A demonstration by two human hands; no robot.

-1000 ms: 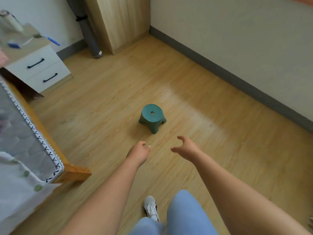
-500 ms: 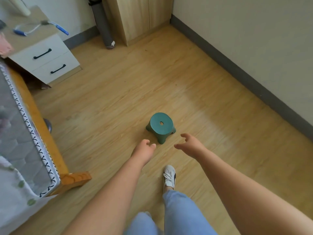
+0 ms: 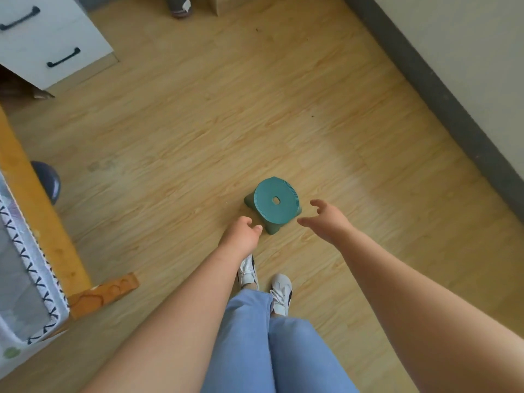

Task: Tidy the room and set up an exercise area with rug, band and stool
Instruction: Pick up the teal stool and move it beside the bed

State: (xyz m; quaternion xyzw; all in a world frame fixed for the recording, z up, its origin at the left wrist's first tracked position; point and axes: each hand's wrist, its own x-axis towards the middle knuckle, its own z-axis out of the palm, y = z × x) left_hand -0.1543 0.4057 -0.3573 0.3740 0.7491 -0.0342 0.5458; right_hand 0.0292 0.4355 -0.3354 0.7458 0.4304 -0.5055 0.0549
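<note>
Hands (image 3: 241,236) (image 3: 329,222) loosely open, empty, flanking green stool (image 3: 273,204)

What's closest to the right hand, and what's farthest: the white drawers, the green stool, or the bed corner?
From the right hand:
1. The stool, just to its left on the floor.
2. The bed corner, lower left.
3. The drawers, far off at the top left.
</note>
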